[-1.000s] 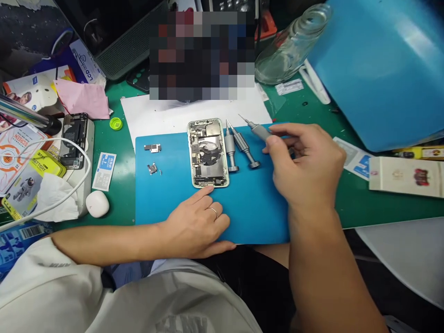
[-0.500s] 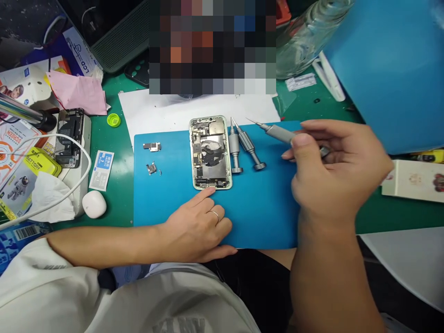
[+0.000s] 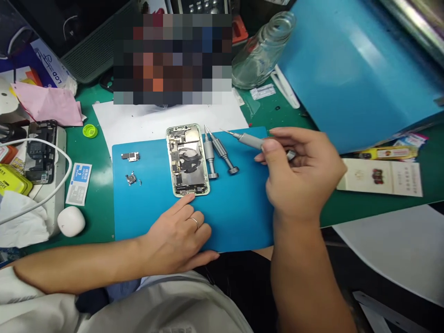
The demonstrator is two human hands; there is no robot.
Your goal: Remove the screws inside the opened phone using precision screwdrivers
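Right hand [image 3: 300, 173] grasps screwdriver [image 3: 249, 140] clear of opened phone [image 3: 189, 162]; left hand [image 3: 178, 236] released, index at its edge. Aim likely needs steadiness.

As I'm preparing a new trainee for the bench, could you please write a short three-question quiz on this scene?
1. Multiple choice: what is the right hand holding?
A) a glass jar
B) a grey screwdriver
C) a lime-green cap

2. Fill in the blank: a ring shows on the ____ hand, which has a fingertip at the near edge of the opened phone.

3. True or false: the tip of the grey screwdriver is touching the opened phone.

Key: 1. B; 2. left; 3. False, the tip is off to the right of the phone in the picture.
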